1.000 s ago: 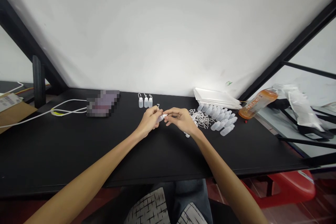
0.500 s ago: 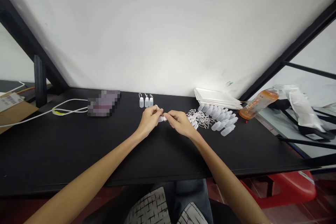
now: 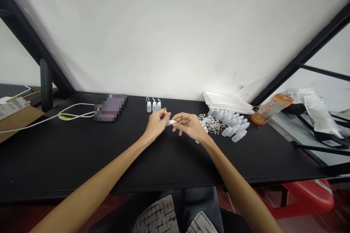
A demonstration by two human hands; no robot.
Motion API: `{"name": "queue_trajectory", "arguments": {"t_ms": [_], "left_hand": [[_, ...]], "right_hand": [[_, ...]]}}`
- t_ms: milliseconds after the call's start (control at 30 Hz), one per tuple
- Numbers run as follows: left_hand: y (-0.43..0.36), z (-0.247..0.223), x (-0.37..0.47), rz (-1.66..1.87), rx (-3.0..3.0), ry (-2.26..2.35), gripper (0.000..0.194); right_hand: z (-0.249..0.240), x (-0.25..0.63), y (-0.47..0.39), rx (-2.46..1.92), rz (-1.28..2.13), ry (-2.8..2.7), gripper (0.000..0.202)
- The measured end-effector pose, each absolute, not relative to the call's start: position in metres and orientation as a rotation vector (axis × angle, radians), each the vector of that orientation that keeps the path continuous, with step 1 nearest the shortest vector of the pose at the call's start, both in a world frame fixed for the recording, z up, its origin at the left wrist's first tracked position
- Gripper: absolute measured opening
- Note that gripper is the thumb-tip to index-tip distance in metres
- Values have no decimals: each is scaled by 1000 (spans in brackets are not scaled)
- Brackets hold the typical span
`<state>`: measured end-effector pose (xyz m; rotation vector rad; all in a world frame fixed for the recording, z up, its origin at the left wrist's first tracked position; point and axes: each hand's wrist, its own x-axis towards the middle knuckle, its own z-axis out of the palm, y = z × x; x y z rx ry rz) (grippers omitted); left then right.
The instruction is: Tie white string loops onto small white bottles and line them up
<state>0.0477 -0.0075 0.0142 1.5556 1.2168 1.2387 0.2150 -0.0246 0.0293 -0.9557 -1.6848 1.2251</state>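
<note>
In the head view, my left hand (image 3: 156,125) is closed round a small translucent plastic bottle (image 3: 168,123), most of which its fingers hide. A thin white strap tip pokes up above that thumb. My right hand (image 3: 189,125) pinches the bottle's white cap (image 3: 172,122), its other fingers loosely curled. Just beyond my left hand, three small capped bottles (image 3: 154,106) with strap loops stand upright in a row. Right of my right hand lie a heap of white strap loops (image 3: 212,124), some white caps partly hidden by the hand, and several translucent bottles without caps (image 3: 230,121).
White sheets or flat bags (image 3: 228,103) are stacked by the wall. An orange-labelled bottle (image 3: 272,108) lies at the right edge of the black table (image 3: 82,160). To the left are a pixelated purple object (image 3: 111,107), a white cable (image 3: 78,104) and a cardboard box (image 3: 22,118).
My right hand's fingers have loosened and spread a little at the cap, showing more of it. My left hand keeps its hold on the bottle. The whole view has shifted slightly.
</note>
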Motion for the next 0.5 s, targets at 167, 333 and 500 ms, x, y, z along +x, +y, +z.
{"name": "queue_trajectory", "arguments": {"t_ms": [167, 333, 500], "left_hand": [[-10, 16, 49, 1235, 1574, 1210, 32], [-12, 17, 50, 1229, 1628, 1195, 31], [-11, 17, 49, 1235, 1660, 1208, 31]], "right_hand": [[30, 214, -25, -1003, 1196, -1749, 35], [30, 214, -27, -1134, 1044, -1904, 43], [28, 213, -28, -1133, 944, -1942, 42]]}}
